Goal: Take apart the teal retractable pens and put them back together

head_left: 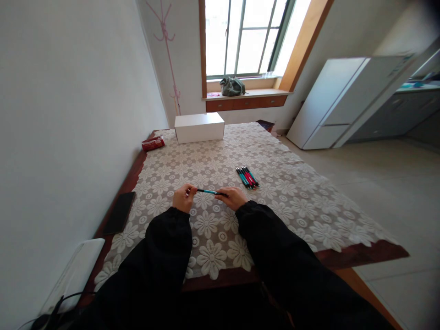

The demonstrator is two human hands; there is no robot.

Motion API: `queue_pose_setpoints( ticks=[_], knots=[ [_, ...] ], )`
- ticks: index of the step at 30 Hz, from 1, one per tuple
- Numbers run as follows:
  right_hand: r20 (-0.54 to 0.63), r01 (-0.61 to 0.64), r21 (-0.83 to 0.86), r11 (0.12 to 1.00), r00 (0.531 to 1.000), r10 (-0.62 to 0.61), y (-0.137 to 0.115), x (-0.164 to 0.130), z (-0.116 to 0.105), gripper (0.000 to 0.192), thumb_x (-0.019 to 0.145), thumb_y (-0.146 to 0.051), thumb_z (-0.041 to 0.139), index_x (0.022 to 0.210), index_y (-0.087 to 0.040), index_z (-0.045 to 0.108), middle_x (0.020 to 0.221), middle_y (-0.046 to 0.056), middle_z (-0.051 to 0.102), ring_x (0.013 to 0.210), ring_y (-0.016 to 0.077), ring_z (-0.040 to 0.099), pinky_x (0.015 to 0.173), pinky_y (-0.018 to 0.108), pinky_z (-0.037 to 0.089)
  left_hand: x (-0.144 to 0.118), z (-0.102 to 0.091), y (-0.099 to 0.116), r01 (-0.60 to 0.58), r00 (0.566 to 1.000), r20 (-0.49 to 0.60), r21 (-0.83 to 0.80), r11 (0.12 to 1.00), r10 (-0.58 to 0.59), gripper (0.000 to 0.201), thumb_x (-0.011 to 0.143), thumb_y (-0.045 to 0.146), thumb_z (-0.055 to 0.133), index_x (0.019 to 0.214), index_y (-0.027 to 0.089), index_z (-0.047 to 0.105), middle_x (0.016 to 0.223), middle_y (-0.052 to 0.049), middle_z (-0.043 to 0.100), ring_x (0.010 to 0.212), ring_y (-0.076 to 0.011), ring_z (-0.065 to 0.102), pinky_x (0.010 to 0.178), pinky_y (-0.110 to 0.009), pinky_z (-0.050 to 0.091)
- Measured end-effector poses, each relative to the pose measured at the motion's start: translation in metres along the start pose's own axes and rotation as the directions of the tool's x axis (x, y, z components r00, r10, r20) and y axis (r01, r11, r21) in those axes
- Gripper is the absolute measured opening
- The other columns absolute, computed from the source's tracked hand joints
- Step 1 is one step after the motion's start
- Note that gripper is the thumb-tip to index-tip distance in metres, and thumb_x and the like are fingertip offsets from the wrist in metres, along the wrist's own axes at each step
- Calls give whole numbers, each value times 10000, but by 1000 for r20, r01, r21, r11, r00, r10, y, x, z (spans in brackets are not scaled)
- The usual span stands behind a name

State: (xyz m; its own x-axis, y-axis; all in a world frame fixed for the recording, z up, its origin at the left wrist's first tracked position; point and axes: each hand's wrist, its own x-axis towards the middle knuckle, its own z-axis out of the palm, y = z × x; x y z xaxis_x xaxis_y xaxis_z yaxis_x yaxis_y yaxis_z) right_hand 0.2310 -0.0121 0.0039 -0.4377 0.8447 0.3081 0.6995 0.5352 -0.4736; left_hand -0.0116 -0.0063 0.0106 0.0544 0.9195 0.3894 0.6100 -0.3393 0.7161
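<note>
I hold a teal pen (207,191) level above the surface (292,201), my left hand (184,197) and right hand (233,197) pinching its ends. Pen bundle (247,177) at two o'clock.

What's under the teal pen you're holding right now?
Below the teal pen, held by left hand and right hand, lies lace tablecloth. The hands hide its ends.

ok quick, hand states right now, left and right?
Left hand: closed on one end of the teal pen.
Right hand: closed on the pen's other end.
</note>
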Motion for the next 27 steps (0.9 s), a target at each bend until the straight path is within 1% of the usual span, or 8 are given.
queue_pose_setpoints(
  ticks=[12,17,19,21,22,23,25,27],
  knots=[
    [23,-52,-65,996,998,54,0,-2,2,323,928,-477,553,1133,-286,715,951,36,750,837,192,677,720,262,444,-1,0,1,-8,1000,-8,12,1000,8,328,914,436,499,787,181,661,734,-46,698,651,-144,594,546,-221,399],
    [0,12,-97,995,1000,-12,-4,-2,-2,318,974,-408,486,1187,-265,673,1018,48,722,936,189,644,809,272,443,1,2,-4,15,999,-32,24,1000,-14,310,901,455,519,847,185,661,775,-50,705,654,-148,602,548,-229,402],
    [-16,4,-128,992,1000,-6,-4,-1,-4,294,983,-363,470,1172,-260,672,1000,54,715,953,188,630,834,275,437,1,3,-6,32,998,-48,24,999,-31,276,887,442,543,902,189,650,808,-48,706,647,-145,605,555,-234,411],
    [-46,-94,-166,982,995,87,-1,0,-7,260,975,-342,485,1113,-252,685,989,65,713,945,195,629,827,280,434,2,4,-7,53,996,-71,14,999,-52,243,872,409,570,967,193,627,831,-42,702,637,-138,606,572,-237,427],
    [-69,-178,-184,967,983,168,1,0,-9,243,967,-344,498,1084,-248,688,989,71,714,936,202,633,813,285,433,1,4,-7,62,995,-80,9,998,-61,238,864,388,581,997,193,613,842,-39,698,632,-134,607,578,-237,433],
    [-94,-275,-201,940,961,261,3,0,-12,232,960,-351,509,1067,-245,686,983,78,715,923,212,638,797,292,431,1,4,-7,69,994,-82,6,998,-69,240,857,367,591,1021,193,599,851,-37,695,627,-130,606,581,-237,438],
    [-139,-457,-229,860,889,435,8,0,-18,237,954,-362,515,1094,-237,660,959,93,715,906,233,648,780,307,426,0,5,-7,73,996,-58,14,997,-72,246,847,330,598,1051,192,581,865,-32,689,619,-122,602,577,-233,439],
    [-170,-567,-253,784,824,541,13,-2,-24,275,954,-352,507,1178,-224,603,935,101,712,911,248,654,789,318,424,-1,5,-5,68,998,-11,25,997,-68,251,841,301,599,1068,195,571,876,-25,687,612,-113,600,570,-227,437]
  ],
)
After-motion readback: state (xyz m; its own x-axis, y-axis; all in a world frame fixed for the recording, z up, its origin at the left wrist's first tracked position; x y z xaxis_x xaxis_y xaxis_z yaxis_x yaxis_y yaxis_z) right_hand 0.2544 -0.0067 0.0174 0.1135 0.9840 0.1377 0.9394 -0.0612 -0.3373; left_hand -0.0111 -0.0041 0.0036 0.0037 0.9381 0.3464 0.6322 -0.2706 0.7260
